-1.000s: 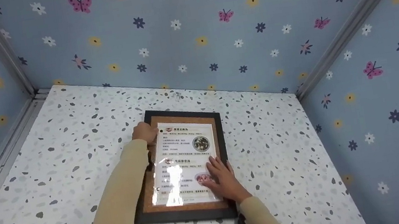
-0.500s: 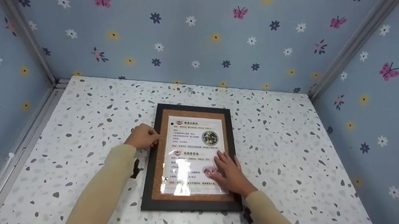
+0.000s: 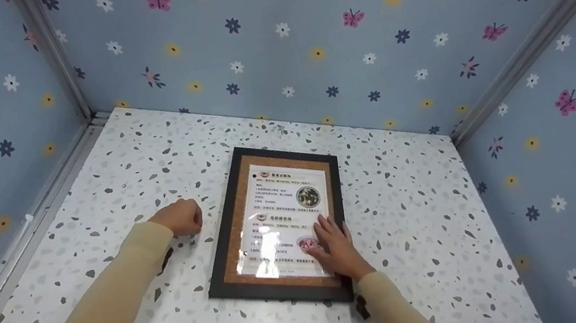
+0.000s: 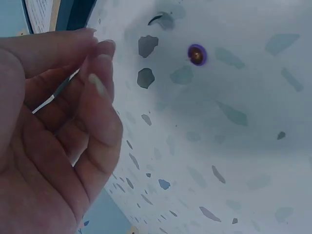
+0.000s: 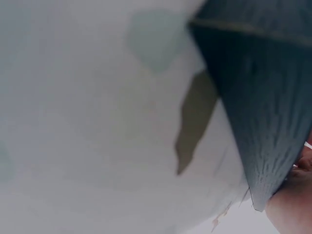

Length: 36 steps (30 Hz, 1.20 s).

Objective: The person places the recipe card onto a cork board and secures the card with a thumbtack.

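Observation:
A cork board with a black frame (image 3: 297, 297) lies slightly turned on the speckled table. On its cork (image 3: 234, 262) is a glossy sheet with printed text (image 3: 277, 185) and two round food pictures; glare covers part of it. My right hand (image 3: 339, 253) rests on the lower right of the board, thumb over the sheet, fingers lying along the right side. In the right wrist view the dark frame edge (image 5: 263, 112) hides most of that hand. My left hand (image 3: 179, 219) is left of the board, apart from it. Its fingers (image 4: 100, 122) are loosely curled, with nothing visible between them.
The white speckled table (image 3: 413, 211) is bounded by blue walls (image 3: 256, 14) with flowers and butterflies. Grey metal strips (image 3: 53, 53) run along the corners. A small purple-rimmed round spot (image 4: 197, 55) shows on the table; I cannot tell whether it is a reflection.
My left hand has let go of the board's left edge and moved left and toward me. The right hand stays on the board. The view has shifted, so everything appears further right.

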Motion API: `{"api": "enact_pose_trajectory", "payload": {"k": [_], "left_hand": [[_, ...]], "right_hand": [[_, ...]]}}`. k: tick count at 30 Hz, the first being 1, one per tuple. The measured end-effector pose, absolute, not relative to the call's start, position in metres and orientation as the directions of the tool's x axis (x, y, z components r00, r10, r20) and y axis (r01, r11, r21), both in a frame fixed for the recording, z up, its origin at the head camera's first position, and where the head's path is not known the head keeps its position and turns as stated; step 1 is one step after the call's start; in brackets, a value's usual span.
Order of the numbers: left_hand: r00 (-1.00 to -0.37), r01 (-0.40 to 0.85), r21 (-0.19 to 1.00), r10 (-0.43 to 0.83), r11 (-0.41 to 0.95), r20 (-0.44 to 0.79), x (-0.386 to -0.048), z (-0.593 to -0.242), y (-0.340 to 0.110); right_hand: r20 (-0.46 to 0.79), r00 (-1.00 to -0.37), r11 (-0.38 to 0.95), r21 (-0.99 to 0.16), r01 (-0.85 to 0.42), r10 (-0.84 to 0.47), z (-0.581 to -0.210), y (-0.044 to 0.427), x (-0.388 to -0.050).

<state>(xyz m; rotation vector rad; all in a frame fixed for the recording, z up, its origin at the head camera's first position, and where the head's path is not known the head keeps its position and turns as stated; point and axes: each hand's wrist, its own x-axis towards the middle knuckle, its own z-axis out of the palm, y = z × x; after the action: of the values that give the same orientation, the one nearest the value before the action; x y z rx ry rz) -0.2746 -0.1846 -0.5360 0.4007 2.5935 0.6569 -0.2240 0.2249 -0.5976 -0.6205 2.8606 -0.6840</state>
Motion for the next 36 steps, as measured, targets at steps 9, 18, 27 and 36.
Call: {"api": "enact_pose_trajectory", "payload": {"k": [9, 18, 27, 36], "left_hand": [[-0.879, 0.249, 0.337, 0.358, 0.908, -0.316, -0.262, -0.548, -0.179], [-0.894, 0.239, 0.318, 0.336, 0.917, -0.297, -0.264, -0.547, -0.174], [-0.910, 0.197, 0.462, 0.336, 0.865, -0.241, -0.279, -0.536, -0.165], [-0.910, 0.167, 0.620, 0.361, 0.767, -0.202, -0.294, -0.531, -0.128]], "right_hand": [[-0.038, -0.906, 0.820, -0.441, -0.364, -0.422, -0.597, 0.221, -0.227], [-0.017, -0.903, 0.809, -0.451, -0.377, -0.430, -0.597, 0.221, -0.228], [-0.046, -0.909, 0.823, -0.444, -0.354, -0.415, -0.597, 0.223, -0.225], [-0.061, -0.917, 0.835, -0.442, -0.329, -0.394, -0.599, 0.227, -0.223]]}}
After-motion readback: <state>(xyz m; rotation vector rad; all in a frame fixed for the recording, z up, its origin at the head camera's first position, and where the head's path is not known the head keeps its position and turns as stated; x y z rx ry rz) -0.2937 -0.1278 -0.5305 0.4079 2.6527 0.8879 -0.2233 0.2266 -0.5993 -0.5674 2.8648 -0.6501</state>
